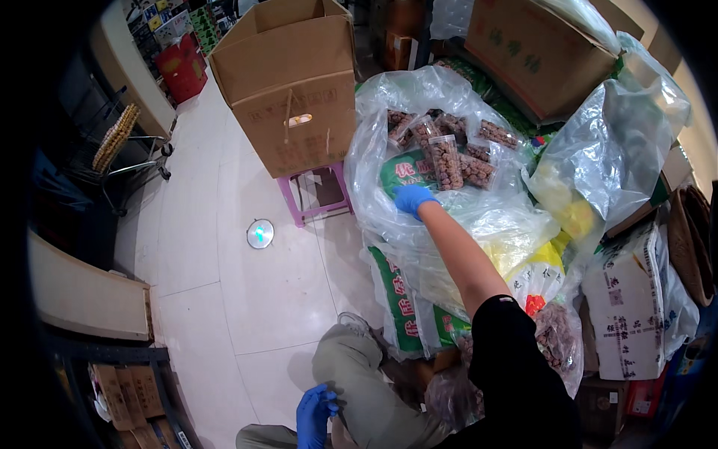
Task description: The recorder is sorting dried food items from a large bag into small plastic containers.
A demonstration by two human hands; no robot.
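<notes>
My right hand (414,200), in a blue glove, reaches over a large clear plastic bag (364,129), its fingers at a green printed sack (399,175) inside. Just beyond the fingers, clear jars of brown lumpy dried food (447,163) lie in a loose pile. Whether the fingers grip the plastic or sack cannot be told. My left hand (315,412), also gloved in blue, is low in the view beside my knee, fingers curled; I cannot tell whether it holds anything. A tall open cardboard box (291,123) stands on a purple plastic stool (314,210), left of the bag.
Green-and-white sacks (401,300) lie below the clear bag. A large cardboard carton (538,56) and more plastic stand behind on the right, with a white printed box (628,314) nearer. A cart (134,146) is at far left. A round metal disc (260,233) with a lit sign is in the floor.
</notes>
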